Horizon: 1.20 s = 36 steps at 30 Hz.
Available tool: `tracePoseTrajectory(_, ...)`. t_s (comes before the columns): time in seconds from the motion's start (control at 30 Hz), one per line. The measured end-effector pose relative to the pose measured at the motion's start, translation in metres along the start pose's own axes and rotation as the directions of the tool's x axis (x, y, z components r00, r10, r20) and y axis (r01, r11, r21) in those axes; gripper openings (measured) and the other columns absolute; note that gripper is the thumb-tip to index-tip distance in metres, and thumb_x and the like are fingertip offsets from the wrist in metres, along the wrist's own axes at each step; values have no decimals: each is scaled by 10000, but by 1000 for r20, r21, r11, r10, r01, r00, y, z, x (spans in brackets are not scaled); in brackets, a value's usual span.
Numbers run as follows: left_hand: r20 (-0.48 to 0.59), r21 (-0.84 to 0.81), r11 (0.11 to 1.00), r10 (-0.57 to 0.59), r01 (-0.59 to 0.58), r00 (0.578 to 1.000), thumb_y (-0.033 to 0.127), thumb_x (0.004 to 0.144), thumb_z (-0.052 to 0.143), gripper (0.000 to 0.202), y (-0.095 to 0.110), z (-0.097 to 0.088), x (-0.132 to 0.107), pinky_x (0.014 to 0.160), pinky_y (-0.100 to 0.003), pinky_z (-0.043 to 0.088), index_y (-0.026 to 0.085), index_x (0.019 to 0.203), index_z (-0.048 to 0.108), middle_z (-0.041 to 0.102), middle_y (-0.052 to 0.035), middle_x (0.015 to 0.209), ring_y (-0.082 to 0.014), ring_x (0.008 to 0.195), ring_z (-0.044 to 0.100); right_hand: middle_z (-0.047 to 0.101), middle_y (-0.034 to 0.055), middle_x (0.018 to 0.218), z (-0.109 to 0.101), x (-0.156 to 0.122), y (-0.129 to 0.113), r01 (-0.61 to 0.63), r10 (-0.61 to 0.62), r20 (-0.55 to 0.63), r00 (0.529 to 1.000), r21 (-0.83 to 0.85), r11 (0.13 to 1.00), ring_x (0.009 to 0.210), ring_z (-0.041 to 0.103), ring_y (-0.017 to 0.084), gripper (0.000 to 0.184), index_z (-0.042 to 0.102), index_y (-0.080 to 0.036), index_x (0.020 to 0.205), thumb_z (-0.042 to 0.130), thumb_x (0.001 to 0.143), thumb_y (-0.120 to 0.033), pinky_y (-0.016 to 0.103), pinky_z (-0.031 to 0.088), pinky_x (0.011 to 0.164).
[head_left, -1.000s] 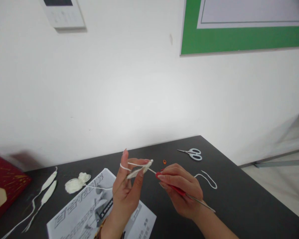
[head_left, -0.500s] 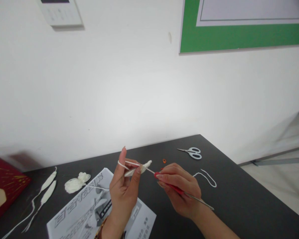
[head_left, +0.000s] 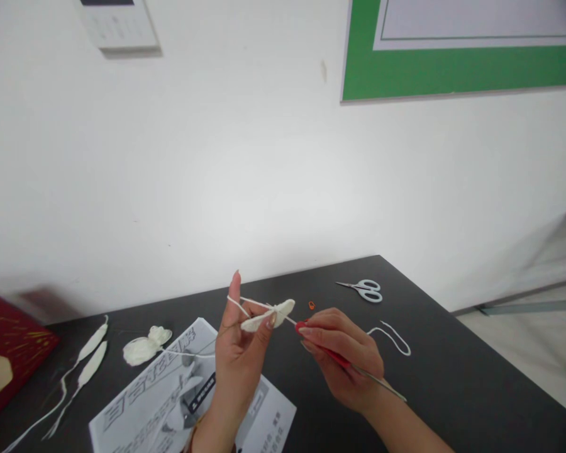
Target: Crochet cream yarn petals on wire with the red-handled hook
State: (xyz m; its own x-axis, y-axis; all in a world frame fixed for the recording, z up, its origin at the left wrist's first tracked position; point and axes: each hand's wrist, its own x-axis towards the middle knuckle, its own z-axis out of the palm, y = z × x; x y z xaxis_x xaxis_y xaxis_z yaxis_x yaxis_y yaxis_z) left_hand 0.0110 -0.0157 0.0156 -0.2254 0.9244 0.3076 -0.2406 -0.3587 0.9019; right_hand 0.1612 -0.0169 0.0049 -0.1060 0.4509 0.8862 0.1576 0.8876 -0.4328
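Note:
Between the thumb and fingers of my left hand (head_left: pixel 240 352) is a small white crocheted piece (head_left: pixel 283 309). White yarn (head_left: pixel 249 301) loops round the raised index finger and runs to the piece. My right hand (head_left: pixel 344 358) grips a crochet hook (head_left: pixel 334 357) by its red handle; a metal rod sticks out behind the palm. The hook's thin shaft reaches the crocheted piece, and its tip is hidden there or too small to make out. From the left hand, a strand leads back to a white yarn bundle (head_left: pixel 141 350) on the dark table.
Printed sheets (head_left: pixel 146 402) lie under my left forearm. Two white leaf-shaped crocheted pieces (head_left: pixel 92 365) with tails rest at left, near a red box (head_left: pixel 14 352). Scissors (head_left: pixel 365 289), an orange stitch marker (head_left: pixel 311 305) and a yarn end (head_left: pixel 399 340) lie on the black table (head_left: pixel 453 390).
My left hand has shifted slightly right, and the crocheted piece has turned so more of its flat side shows. The right hand, still on the hook, has moved a touch right.

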Motion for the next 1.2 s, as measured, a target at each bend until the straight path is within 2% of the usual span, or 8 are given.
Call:
tracePoseTrajectory(0.1, 0, -47, 998, -53, 53, 999, 201, 750, 674, 796, 3, 2, -1, 578, -154, 409, 365, 1405, 254, 545, 68, 695, -58, 597, 473, 665, 87, 876, 0, 0, 2, -22, 21, 6, 1000, 34, 999, 760, 608, 179, 419, 643, -202, 1047, 586, 718, 51, 328, 508, 649)
tracePoseTrajectory(0.23, 20, -128, 986, -107, 108, 994, 194, 735, 687, 824, 6, 2, -1, 603, -164, 415, 368, 1407, 243, 523, 75, 687, -55, 605, 469, 667, 63, 881, -1, 0, 5, -182, 180, 27, 983, 126, 975, 777, 626, 168, 323, 660, -221, 995, 585, 765, -9, 316, 509, 685)
tracePoseTrajectory(0.43, 68, -312, 913, -254, 262, 965, 147, 678, 731, 784, 3, -3, 3, 679, -178, 433, 280, 1365, 377, 508, 73, 689, -37, 619, 483, 676, 52, 888, -1, -2, 9, -300, 299, 40, 954, 213, 930, 817, 636, 173, 229, 675, -234, 943, 593, 798, -76, 312, 518, 709)
tracePoseTrajectory(0.53, 89, -352, 885, -293, 305, 952, 136, 666, 739, 765, 3, -5, 5, 684, -182, 435, 248, 1349, 411, 518, 64, 700, -41, 633, 502, 671, 62, 903, -2, -1, 9, -270, 264, 60, 963, 199, 942, 816, 635, 178, 245, 675, -227, 966, 593, 794, -73, 314, 519, 693)
tracePoseTrajectory(0.7, 144, -321, 894, -281, 313, 949, 132, 690, 723, 816, 8, -6, 5, 687, -186, 437, 326, 1381, 336, 520, 69, 691, -46, 635, 519, 674, 57, 900, -3, -1, 7, -242, 237, 48, 970, 154, 958, 825, 639, 178, 264, 671, -231, 973, 585, 791, -59, 332, 520, 736)
tracePoseTrajectory(0.9, 131, -332, 891, -280, 309, 951, 144, 700, 715, 805, 7, -5, 4, 674, -198, 452, 291, 1389, 326, 530, 62, 713, -47, 622, 514, 687, 84, 947, 2, -3, 5, 29, -27, 72, 997, -38, 999, 857, 631, 196, 429, 640, -221, 1079, 597, 730, 24, 355, 529, 751)
tracePoseTrajectory(0.97, 116, -287, 917, -254, 277, 960, 157, 720, 701, 799, 7, -5, 4, 680, -197, 450, 314, 1394, 303, 526, 66, 719, -41, 622, 508, 690, 85, 943, 2, -2, 5, 53, -48, 79, 996, -62, 997, 857, 632, 195, 426, 636, -219, 1085, 596, 734, 19, 355, 531, 756)
tracePoseTrajectory(1.2, 103, -102, 974, -192, 203, 976, 210, 761, 668, 798, 8, -5, 5, 664, -202, 446, 350, 1414, 232, 526, 67, 721, -53, 634, 497, 683, 66, 866, -3, 2, 7, -277, 271, 62, 961, 129, 952, 787, 644, 177, 194, 677, -212, 942, 584, 807, -107, 312, 530, 690)
